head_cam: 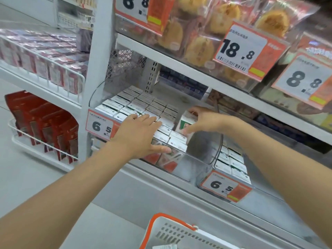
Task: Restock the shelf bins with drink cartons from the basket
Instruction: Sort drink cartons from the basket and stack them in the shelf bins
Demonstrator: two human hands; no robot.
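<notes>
A drink carton (185, 123) is gripped by the right hand (204, 121); the binned cartons (136, 103) are touched by the flat left hand (142, 133).

Green-and-white carton (185, 124) upright, beside packed rows of cartons (140, 103) — clear shelf bin (201, 150), orange-handled basket (167, 232) below

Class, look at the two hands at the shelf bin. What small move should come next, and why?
Probably the right hand should set its carton down upright in the bare space of the clear bin, right beside the packed rows. The carton is held tilted at the rows' edge; the left hand lies flat on the rows, seemingly steadying them.
</notes>
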